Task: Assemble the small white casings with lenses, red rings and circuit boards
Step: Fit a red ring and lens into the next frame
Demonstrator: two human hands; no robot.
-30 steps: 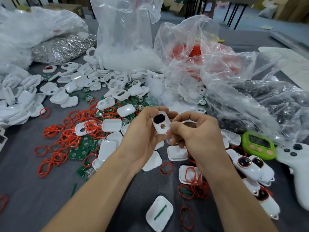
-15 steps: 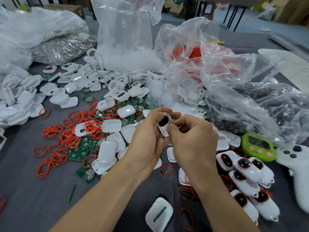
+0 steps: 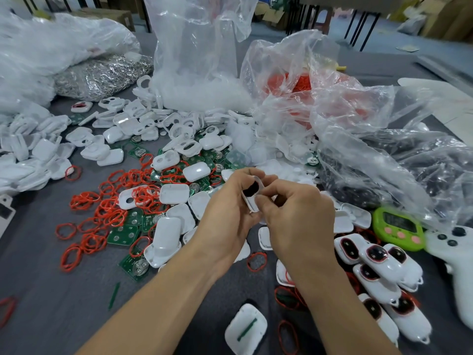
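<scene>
Even, soft overhead light; glare is seen on plastic bags (image 3: 345, 119); edges are bent by wide-angle distortion, slightly blurred.

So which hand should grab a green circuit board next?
Probably the left hand: the circuit boards lie on its side. Both hands grip the white casing; the right hand would have to cross over.

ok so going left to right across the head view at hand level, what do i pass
heap of white plastic casings, loose red rubber rings, left hand, small white casing with black lens, right hand, lime green digital timer, white plastic game controller
</scene>
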